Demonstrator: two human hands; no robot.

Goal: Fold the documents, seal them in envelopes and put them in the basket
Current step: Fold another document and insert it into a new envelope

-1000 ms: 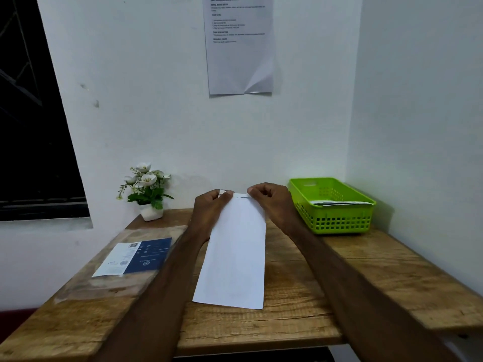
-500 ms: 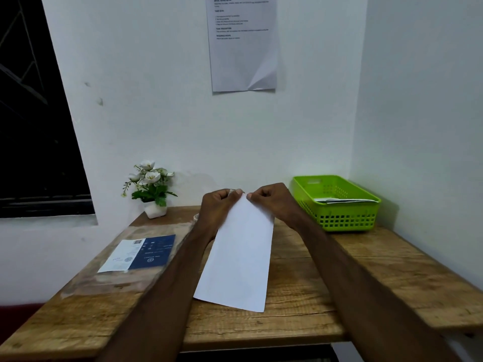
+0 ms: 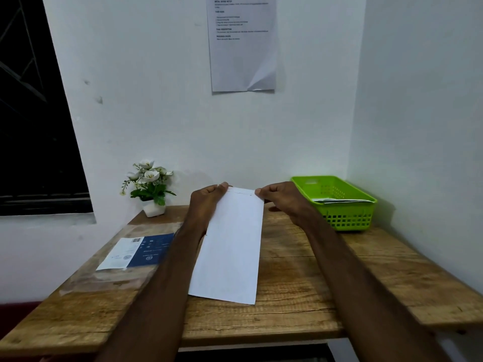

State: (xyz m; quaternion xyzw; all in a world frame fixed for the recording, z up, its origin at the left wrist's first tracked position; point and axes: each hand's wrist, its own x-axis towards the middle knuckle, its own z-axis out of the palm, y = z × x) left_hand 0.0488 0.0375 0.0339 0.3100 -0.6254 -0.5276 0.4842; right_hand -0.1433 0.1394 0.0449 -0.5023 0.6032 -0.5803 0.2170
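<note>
- Both arms reach out over the wooden table (image 3: 300, 304), and between them is a long white envelope (image 3: 232, 246), the far end lifted and the near end down close to the tabletop.
- The left hand (image 3: 206, 202) pinches the far left corner of the envelope, thumb on top at the edge, the other fingers curled behind the paper.
- The right hand (image 3: 282, 199) pinches the far right corner, fingertips meeting right at the top edge, knuckles bent.
- Along that top edge, between the two hands, a thin strip shows with a faint line under it; whether it is a flap folded down cannot be told.
- Over to the right, in the corner by the wall, sits the green basket (image 3: 347, 218), its sides a mesh of small square holes.
- Inside the basket lies white paper (image 3: 337, 200), flat and near the rim; how many pieces cannot be told.
- The basket stands apart from the right hand, just beyond and to the side of it.
- On the left of the table lies a clear plastic sleeve (image 3: 104, 273) with a blue and white card (image 3: 141, 250) inside it.
- At the back left stands a small white pot of flowers (image 3: 150, 186), against the wall.
- Above, a printed sheet (image 3: 243, 43) hangs on the wall, its lower right corner creased.
</note>
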